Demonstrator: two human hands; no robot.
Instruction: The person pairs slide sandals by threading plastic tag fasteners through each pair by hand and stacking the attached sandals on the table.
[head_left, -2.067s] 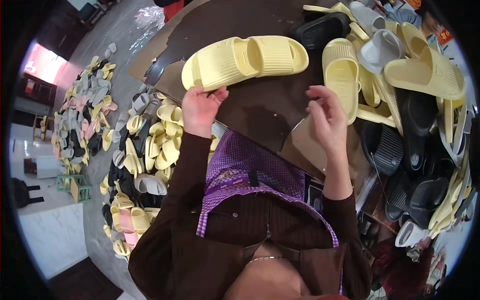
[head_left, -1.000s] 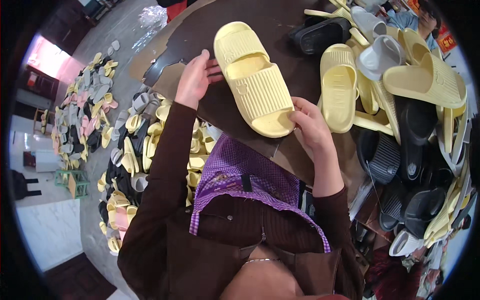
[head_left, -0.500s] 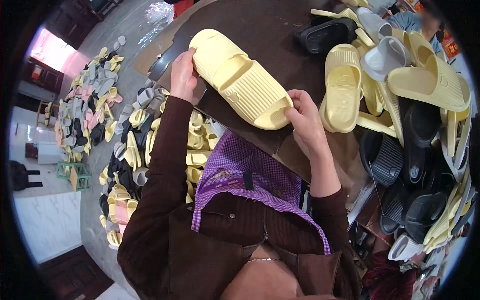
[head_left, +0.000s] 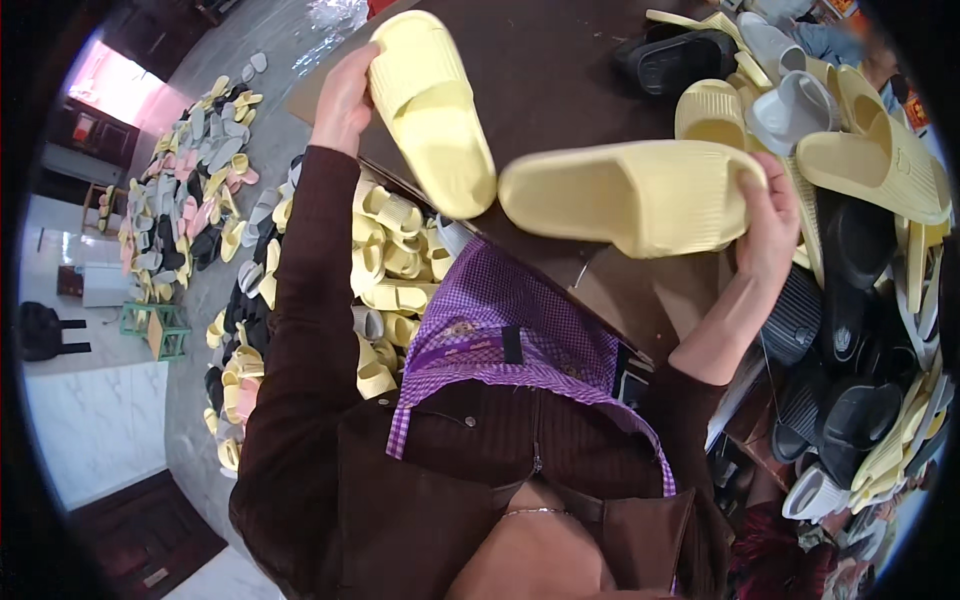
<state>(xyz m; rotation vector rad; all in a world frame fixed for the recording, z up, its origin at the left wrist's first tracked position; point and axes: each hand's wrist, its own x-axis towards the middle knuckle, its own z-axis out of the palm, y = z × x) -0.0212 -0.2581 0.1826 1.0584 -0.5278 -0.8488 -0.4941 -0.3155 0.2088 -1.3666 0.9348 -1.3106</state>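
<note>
My left hand [head_left: 348, 95] grips one pale yellow slide sandal [head_left: 440, 135] by its strap end, on the outer edge. That sandal hangs at a slant over the brown table [head_left: 545, 70]. In my right hand [head_left: 770, 215] is a second yellow slide sandal [head_left: 570, 190], held at its strap end with the thumb near the opening. It lies almost level, its heel pointing left, close beside the lower end of the first. Behind my right hand stands another yellow slide [head_left: 710, 112], partly covered.
A mixed pile of yellow, grey and black slides [head_left: 850, 270] covers the table's right side. Black slides [head_left: 675, 60] lie at its far edge. Many more slides [head_left: 195, 180] are spread on the floor to the left, near a green stool [head_left: 155, 330]. Another person sits at the far right.
Both hands held one sandal between them; now each holds its own. My left hand has moved up and left, and my right hand has moved right with a second sandal.
</note>
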